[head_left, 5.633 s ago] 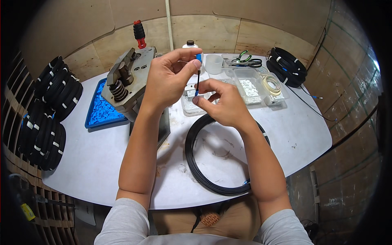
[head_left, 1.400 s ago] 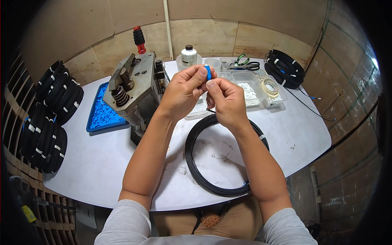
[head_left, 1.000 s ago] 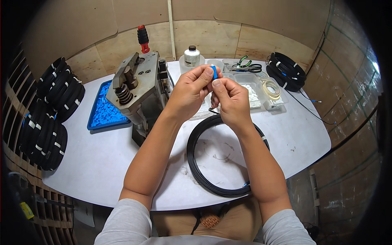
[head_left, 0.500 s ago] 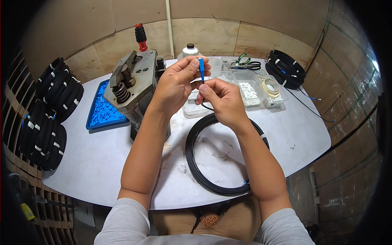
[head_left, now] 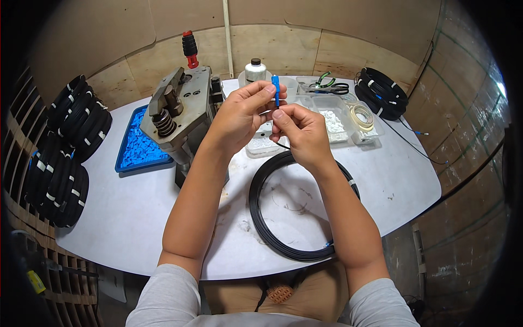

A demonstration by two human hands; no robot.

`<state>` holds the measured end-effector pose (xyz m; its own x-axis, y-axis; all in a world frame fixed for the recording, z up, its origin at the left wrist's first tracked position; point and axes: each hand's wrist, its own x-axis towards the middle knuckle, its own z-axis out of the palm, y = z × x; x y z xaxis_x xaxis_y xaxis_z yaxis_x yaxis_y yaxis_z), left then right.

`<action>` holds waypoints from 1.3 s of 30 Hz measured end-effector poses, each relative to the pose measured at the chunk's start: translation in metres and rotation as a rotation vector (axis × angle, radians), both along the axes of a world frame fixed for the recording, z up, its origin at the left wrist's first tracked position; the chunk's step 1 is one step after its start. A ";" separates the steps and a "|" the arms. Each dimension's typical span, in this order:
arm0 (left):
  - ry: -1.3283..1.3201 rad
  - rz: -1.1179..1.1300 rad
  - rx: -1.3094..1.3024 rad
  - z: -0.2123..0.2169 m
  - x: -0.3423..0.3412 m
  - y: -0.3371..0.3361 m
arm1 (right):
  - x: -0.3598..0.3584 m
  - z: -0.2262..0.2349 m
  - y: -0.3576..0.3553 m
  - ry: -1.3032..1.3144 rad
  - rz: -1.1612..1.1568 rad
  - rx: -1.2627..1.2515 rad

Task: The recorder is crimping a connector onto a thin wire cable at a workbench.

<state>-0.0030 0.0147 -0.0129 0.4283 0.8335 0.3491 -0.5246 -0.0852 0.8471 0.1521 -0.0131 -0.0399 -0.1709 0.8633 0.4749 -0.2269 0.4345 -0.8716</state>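
Observation:
A slim blue fibre-optic connector (head_left: 275,88) stands nearly upright above the table, its top end clear of the fingers. My left hand (head_left: 239,114) is closed on it, pinching its side between thumb and fingers. Just below, my right hand (head_left: 308,133) pinches the black cable at the connector's lower end; the fingers partly hide that spot. From there the cable runs down towards a large coil of black cable (head_left: 255,201) lying flat beneath my right forearm. Another small connector end (head_left: 328,244) shows at the coil's near right side.
A metal hand press (head_left: 185,103) stands left of my hands, beside a blue tray (head_left: 143,169) of small blue parts. Behind are a white bottle (head_left: 255,71), clear boxes (head_left: 335,139) of white parts, tape rolls (head_left: 362,115) and scissors (head_left: 335,88). Coiled cables (head_left: 381,92) lie at both sides.
The connector has shifted slightly right and up between my hands. My left thumb now sits lower along it, so more of its top end shows. Both hands keep their grip.

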 end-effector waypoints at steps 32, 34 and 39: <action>0.029 0.084 0.053 0.008 0.004 -0.009 | -0.005 0.001 -0.004 0.075 -0.139 0.118; 0.039 0.076 0.052 0.008 0.003 -0.009 | -0.006 0.001 -0.004 0.082 -0.137 0.118; 0.089 0.032 0.050 0.004 0.001 -0.005 | -0.006 0.000 -0.003 0.088 -0.133 0.122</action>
<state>-0.0018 0.0099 -0.0091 0.4326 0.8298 0.3526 -0.4436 -0.1446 0.8845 0.1462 -0.0156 -0.0402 -0.0124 0.8109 0.5851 -0.2339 0.5666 -0.7901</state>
